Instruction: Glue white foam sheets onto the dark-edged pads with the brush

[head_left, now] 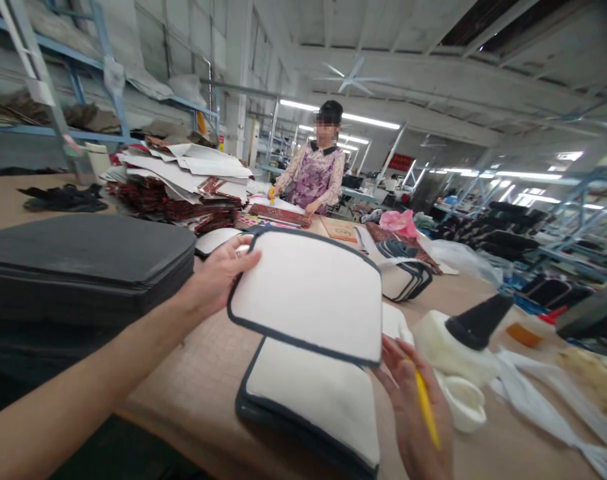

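Note:
My left hand (222,272) grips the upper left edge of a white panel with a dark border (311,293), thumb on its face. The panel is held up and tilted above the table. My right hand (414,393) is at its lower right corner, fingers close against the edge. A slim yellow stick-like tool (425,405) lies in that hand; its working end I cannot make out. Below the held panel, a stack of similar dark-edged white panels (313,383) rests on the table, its top partly hidden.
A tall stack of dark grey sheets (88,250) stands at left. To the right are a whitish bottle with a black cone top (448,343), a small white cup (464,403) and white strips (538,393). Across the table (183,380) a person (316,163) works beside piled red-patterned pieces (178,193).

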A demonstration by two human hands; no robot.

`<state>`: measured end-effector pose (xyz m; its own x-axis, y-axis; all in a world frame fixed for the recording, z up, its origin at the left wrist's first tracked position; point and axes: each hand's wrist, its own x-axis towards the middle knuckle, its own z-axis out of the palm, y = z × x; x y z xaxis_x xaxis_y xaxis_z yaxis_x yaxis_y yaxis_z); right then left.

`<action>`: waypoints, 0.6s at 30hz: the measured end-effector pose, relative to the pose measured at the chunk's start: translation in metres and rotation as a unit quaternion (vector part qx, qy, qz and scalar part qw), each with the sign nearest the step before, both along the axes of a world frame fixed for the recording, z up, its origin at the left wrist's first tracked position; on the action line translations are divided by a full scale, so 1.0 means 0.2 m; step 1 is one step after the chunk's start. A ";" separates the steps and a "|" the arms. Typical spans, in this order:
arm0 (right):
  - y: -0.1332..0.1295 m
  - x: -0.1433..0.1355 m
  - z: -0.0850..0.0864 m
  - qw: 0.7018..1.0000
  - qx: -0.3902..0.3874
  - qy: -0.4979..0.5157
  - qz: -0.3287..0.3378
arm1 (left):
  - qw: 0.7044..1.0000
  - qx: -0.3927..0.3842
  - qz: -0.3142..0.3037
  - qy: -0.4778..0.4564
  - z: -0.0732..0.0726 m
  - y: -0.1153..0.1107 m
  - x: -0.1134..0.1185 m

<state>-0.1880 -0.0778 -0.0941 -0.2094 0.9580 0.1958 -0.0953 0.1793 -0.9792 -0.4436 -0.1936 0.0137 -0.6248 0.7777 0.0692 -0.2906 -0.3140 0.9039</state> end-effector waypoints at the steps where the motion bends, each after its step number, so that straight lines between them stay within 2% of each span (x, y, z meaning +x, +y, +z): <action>1: 0.00 0.03 0.05 0.999 -0.030 0.040 -0.007 | 1.000 -0.007 -0.022 -0.018 -0.05 0.00 0.05; 2: -0.01 0.06 0.08 0.998 -0.046 0.050 -0.017 | 0.998 -0.017 -0.043 -0.035 -0.11 0.00 0.09; 4: 0.01 0.11 0.07 0.998 -0.045 0.007 -0.045 | 0.994 -0.046 -0.076 -0.066 -0.22 0.00 0.15; 8: 0.04 0.16 -0.09 0.993 0.030 -0.085 -0.080 | 0.986 -0.116 -0.096 -0.068 -0.47 0.01 0.19; 12: 0.03 0.15 -0.25 0.958 0.092 -0.250 -0.105 | 0.980 -0.190 -0.054 0.037 -0.68 0.04 0.14; 15: 0.03 0.13 -0.30 0.925 0.129 -0.339 -0.115 | 0.965 -0.222 -0.046 0.130 -0.77 0.06 0.09; 18: 0.06 0.15 -0.33 0.910 0.175 -0.361 -0.106 | 0.947 -0.237 -0.046 0.213 -0.81 0.08 0.06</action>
